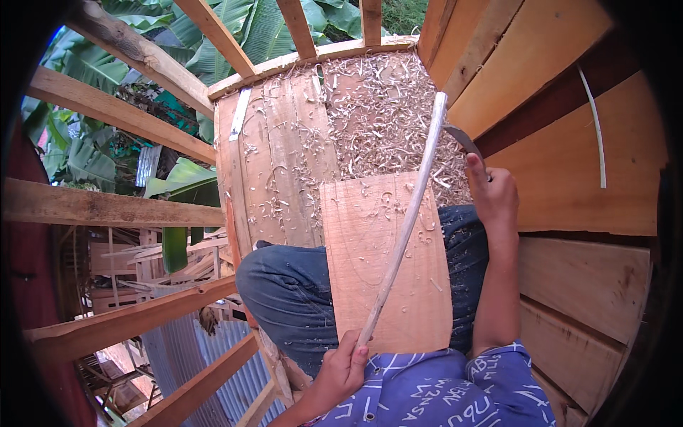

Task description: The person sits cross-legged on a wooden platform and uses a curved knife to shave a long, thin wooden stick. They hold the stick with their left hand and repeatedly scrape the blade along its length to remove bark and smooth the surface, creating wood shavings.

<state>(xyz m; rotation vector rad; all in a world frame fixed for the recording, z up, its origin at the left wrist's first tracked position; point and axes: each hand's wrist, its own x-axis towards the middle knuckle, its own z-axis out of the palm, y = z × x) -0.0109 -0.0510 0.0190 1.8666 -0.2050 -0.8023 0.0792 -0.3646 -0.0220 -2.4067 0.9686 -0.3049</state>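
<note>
Slantwise, a pale stick (pixel 410 224) runs over the board (pixel 356 270) on the person's lap, near left to far right. The left hand (pixel 343 373) has fingers clamped around its near end; the right hand (pixel 496 198) grips a curved knife (pixel 464 137), fingers closed, beside its far end.

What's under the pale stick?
Under the stick: a flat board across the legs, then shavings on the floor beyond. Covered: the strip directly behind the stick, and the lap beneath the board.

Pale-grey stick (pixel 403 238), white-patterned blue shirt (pixel 434 391)
</note>
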